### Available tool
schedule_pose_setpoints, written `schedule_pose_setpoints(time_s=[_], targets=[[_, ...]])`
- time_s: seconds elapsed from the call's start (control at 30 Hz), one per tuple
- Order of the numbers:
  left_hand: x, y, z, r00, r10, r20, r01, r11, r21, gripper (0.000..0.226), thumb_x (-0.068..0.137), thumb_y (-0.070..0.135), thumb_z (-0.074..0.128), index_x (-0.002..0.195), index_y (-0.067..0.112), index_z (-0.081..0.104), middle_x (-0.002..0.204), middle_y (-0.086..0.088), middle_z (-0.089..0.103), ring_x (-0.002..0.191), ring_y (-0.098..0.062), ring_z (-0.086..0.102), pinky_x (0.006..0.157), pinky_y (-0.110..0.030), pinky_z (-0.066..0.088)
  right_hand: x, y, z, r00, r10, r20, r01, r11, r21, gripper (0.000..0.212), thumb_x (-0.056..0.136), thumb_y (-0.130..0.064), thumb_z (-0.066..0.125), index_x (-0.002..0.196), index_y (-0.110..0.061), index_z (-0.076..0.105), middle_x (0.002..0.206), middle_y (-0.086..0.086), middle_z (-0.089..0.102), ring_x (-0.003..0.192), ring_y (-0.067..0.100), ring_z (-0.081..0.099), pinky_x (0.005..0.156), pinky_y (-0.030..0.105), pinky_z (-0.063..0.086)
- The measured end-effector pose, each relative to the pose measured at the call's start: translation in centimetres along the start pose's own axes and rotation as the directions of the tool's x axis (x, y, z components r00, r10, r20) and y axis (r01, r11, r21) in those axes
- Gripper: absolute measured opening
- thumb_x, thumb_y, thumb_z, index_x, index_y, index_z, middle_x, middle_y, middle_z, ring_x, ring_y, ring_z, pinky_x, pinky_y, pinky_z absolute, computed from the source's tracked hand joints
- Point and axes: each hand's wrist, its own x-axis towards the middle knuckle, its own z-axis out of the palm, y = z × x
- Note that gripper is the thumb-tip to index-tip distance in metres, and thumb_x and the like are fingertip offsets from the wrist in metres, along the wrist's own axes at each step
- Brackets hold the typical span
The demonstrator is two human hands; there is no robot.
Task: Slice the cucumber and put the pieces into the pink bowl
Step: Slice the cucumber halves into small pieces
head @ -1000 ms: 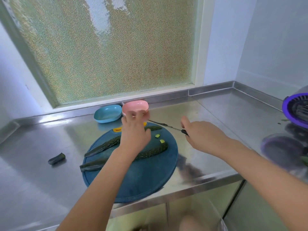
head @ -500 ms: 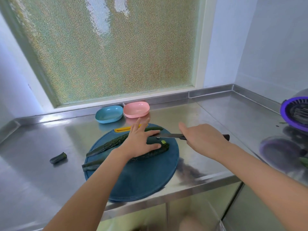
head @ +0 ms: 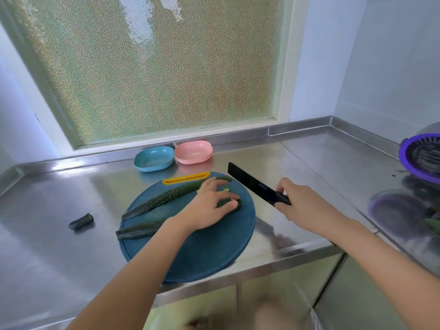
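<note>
Pressing down on the near cucumber half (head: 140, 231), the left hand (head: 209, 208) lies with fingers fairly straight across its right end on the round blue cutting board (head: 202, 253). The other cucumber half (head: 171, 196) lies just behind it. The right hand (head: 302, 206) grips the black knife (head: 252, 182) by its handle, blade lifted off the board and pointing towards the back. The pink bowl (head: 193, 152) sits behind the board on the steel desk (head: 309, 163), beside a blue bowl (head: 153, 158).

Kitchen corner: a stainless steel counter (head: 309, 167) runs beneath a frosted window (head: 154, 79), carrying a round blue cutting board (head: 202, 253), a blue bowl (head: 153, 159), a pink bowl (head: 193, 151) and a purple colander (head: 421, 156).
</note>
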Motion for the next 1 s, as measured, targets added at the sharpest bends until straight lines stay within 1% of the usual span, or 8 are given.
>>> schedule_pose_setpoints(time_s=[0.13, 0.23, 0.33, 0.5, 0.67, 0.77, 0.83, 1.0], targets=[[0.6, -0.5, 0.4, 0.995, 0.015, 0.099, -0.033, 0.983, 0.183, 0.045, 0.092, 0.060, 0.033, 0.130, 0.041, 0.052, 0.154, 0.001, 0.021, 0.144, -0.019, -0.005, 0.117, -0.037, -0.002, -0.3, 0.3, 0.1, 0.999, 0.047, 0.002, -0.047, 0.997, 0.058, 0.011, 0.097, -0.019, 0.051, 0.105, -0.018, 0.044, 0.075, -0.005, 0.056, 0.058, 0.009, 0.051, 0.049, 0.020, 0.035], [0.3, -1.1, -0.4, 0.992, 0.101, 0.077, -0.122, 0.927, 0.355, 0.080, 0.080, 0.077, 0.003, 0.133, 0.039, 0.049, 0.156, 0.000, 0.019, 0.145, -0.023, -0.005, 0.116, -0.037, -0.006, -0.6, 0.6, 0.0, 0.998, 0.064, 0.002, -0.064, 0.995, 0.074, 0.011, 0.097, -0.019, 0.050, 0.105, -0.018, 0.043, 0.074, -0.006, 0.054, 0.056, 0.007, 0.049, 0.048, 0.018, 0.033], [0.2, -1.7, -1.1, 0.999, 0.030, 0.035, -0.042, 0.901, 0.432, 0.092, 0.076, 0.077, -0.012, 0.136, 0.036, 0.046, 0.157, -0.001, 0.013, 0.144, -0.024, -0.009, 0.115, -0.038, -0.008, -0.6, 0.5, 0.1, 0.998, 0.064, -0.002, -0.063, 0.994, 0.088, 0.011, 0.097, -0.020, 0.050, 0.104, -0.019, 0.043, 0.075, -0.007, 0.053, 0.056, 0.006, 0.048, 0.048, 0.017, 0.033], [0.6, -1.3, -1.2, 0.986, -0.163, 0.028, 0.129, 0.867, 0.482, 0.054, 0.100, 0.048, 0.017, 0.143, 0.025, 0.037, 0.158, -0.007, 0.005, 0.144, -0.026, -0.015, 0.115, -0.037, -0.010, -0.8, 0.0, 0.5, 0.996, 0.081, 0.036, -0.085, 0.986, 0.144, 0.010, 0.097, -0.022, 0.050, 0.103, -0.019, 0.044, 0.076, -0.001, 0.058, 0.052, 0.011, 0.051, 0.046, 0.020, 0.040], [-0.2, 0.0, -0.1, 0.990, -0.033, -0.140, 0.069, 0.964, 0.258, 0.043, 0.095, 0.038, 0.046, 0.132, 0.017, 0.050, 0.139, -0.005, 0.042, 0.131, -0.021, 0.034, 0.109, -0.030, 0.025, -1.9, -0.8, 1.4, 0.992, 0.075, 0.105, -0.098, 0.968, 0.230, 0.027, 0.099, -0.017, 0.043, 0.126, -0.022, 0.040, 0.079, 0.001, 0.057, 0.043, 0.013, 0.050, 0.043, 0.022, 0.043], [-0.5, 1.3, 1.0, 0.995, -0.030, -0.096, 0.044, 0.987, 0.152, 0.035, 0.091, 0.033, 0.055, 0.123, 0.021, 0.056, 0.121, 0.001, 0.056, 0.113, -0.017, 0.052, 0.096, -0.036, 0.044, -2.6, -1.5, 1.7, 0.990, 0.048, 0.133, -0.083, 0.958, 0.275, 0.057, 0.100, -0.016, 0.038, 0.147, -0.043, 0.020, 0.081, 0.000, 0.060, 0.044, 0.015, 0.051, 0.048, 0.025, 0.050], [-0.5, 1.4, 1.6, 0.992, -0.051, -0.116, 0.063, 0.993, 0.100, 0.030, 0.090, 0.028, 0.057, 0.119, 0.020, 0.059, 0.114, 0.002, 0.059, 0.108, -0.016, 0.055, 0.091, -0.035, 0.046, -2.8, -1.8, 1.8, 0.985, 0.052, 0.165, -0.099, 0.952, 0.291, 0.064, 0.101, -0.019, 0.037, 0.146, -0.053, 0.007, 0.082, 0.003, 0.065, 0.044, 0.013, 0.052, 0.057, 0.027, 0.056], [-0.7, 1.3, 2.4, 0.977, -0.057, -0.206, 0.059, 0.998, 0.006, 0.027, 0.090, 0.021, 0.057, 0.116, 0.019, 0.061, 0.107, 0.000, 0.059, 0.104, -0.015, 0.055, 0.090, -0.026, 0.044, -2.6, -2.3, 2.2, 0.982, 0.053, 0.180, -0.116, 0.926, 0.359, 0.063, 0.100, -0.018, 0.037, 0.146, -0.053, 0.011, 0.076, -0.004, 0.061, 0.041, 0.011, 0.052, 0.055, 0.025, 0.052]])
